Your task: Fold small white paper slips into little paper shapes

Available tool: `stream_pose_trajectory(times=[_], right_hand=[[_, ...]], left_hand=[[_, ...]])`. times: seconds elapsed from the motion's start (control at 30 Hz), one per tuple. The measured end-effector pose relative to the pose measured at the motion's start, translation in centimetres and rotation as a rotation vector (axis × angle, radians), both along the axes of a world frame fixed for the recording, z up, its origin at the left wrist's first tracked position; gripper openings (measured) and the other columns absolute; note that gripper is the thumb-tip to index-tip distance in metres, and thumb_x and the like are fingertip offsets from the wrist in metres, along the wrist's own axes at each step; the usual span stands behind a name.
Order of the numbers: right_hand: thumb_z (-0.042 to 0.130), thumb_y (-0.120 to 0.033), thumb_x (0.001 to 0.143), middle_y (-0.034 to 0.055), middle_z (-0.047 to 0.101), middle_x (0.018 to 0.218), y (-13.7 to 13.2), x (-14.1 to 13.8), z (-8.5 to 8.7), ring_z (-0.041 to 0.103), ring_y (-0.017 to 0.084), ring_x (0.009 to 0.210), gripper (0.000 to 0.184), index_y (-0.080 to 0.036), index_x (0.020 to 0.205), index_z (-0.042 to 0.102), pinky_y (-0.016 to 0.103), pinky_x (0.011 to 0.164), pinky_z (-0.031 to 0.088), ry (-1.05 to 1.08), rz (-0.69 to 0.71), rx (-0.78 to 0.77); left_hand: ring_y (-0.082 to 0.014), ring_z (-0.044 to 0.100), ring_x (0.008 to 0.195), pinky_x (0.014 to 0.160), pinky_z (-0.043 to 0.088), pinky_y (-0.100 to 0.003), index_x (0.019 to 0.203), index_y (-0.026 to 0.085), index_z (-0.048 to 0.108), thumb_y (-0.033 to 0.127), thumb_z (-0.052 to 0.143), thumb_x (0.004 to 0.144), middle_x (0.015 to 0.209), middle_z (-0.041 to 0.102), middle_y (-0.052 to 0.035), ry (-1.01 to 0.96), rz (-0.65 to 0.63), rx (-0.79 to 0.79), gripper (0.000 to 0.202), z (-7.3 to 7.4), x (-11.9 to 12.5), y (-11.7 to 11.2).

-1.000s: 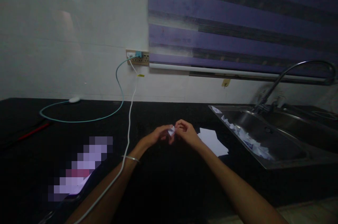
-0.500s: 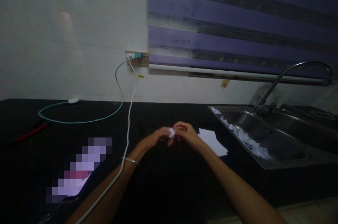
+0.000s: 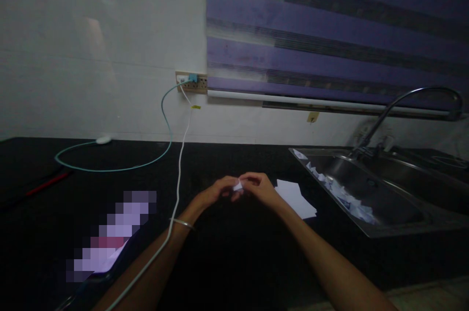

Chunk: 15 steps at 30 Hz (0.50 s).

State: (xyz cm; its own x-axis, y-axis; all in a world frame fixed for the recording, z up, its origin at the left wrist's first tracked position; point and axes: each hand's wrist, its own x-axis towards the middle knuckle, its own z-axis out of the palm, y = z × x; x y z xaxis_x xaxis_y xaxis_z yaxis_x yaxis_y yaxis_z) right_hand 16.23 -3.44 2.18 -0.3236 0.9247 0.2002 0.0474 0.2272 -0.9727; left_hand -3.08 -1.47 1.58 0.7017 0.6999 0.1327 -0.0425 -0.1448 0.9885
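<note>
A small folded piece of white paper [image 3: 238, 186] is pinched between my two hands above the dark counter. My left hand [image 3: 219, 191] grips it from the left, and my right hand [image 3: 261, 188] closes on it from the right. Some of the fingertips are hidden behind the paper and the other fingers. Just right of my right hand lies a small stack of white paper sheets [image 3: 293, 197]. Several folded white paper pieces [image 3: 346, 197] line the left rim of the sink.
A metal sink [image 3: 395, 225] with a curved faucet [image 3: 410, 91] is at the right. A white cable [image 3: 179, 174] crosses over my left forearm from a wall socket [image 3: 200, 84]. A lit phone [image 3: 113, 252], its screen blurred, and a teal cable [image 3: 110, 170] lie left.
The fingers of both hands have shifted slightly around the paper, which now shows a flatter, more triangular face. The stack and the pieces by the sink stay put.
</note>
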Motion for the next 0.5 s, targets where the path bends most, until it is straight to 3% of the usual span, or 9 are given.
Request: stream_pose_trajectory(times=[0.27, 0.5], right_hand=[[0.068, -0.040, 0.082, 0.0018, 0.064, 0.075, 0.7, 0.1, -0.6, 0.055, 0.013, 0.066, 0.024, -0.016, 0.086, 0.070, 0.026, 0.062, 0.043, -0.089, -0.132, 0.146], [0.070, -0.036, 0.081, 0.0005, 0.058, 0.079, 0.1, 0.2, -0.1, 0.053, 0.014, 0.073, 0.024, -0.020, 0.100, 0.072, 0.026, 0.067, 0.042, -0.124, -0.038, 0.211]], left_hand=[[-0.0082, 0.040, 0.049, 0.046, 0.019, -0.023, 0.089, 0.013, 0.060, 0.037, 0.057, 0.078, 0.061, 0.053, 0.0016, -0.091, 0.063, -0.070, 0.026, 0.1, 0.7, 0.3], [-0.0082, 0.041, 0.042, 0.044, 0.018, -0.024, 0.082, 0.010, 0.062, 0.047, 0.050, 0.084, 0.052, 0.054, -0.0005, -0.076, -0.012, -0.034, 0.039, -0.6, 0.7, 1.2]])
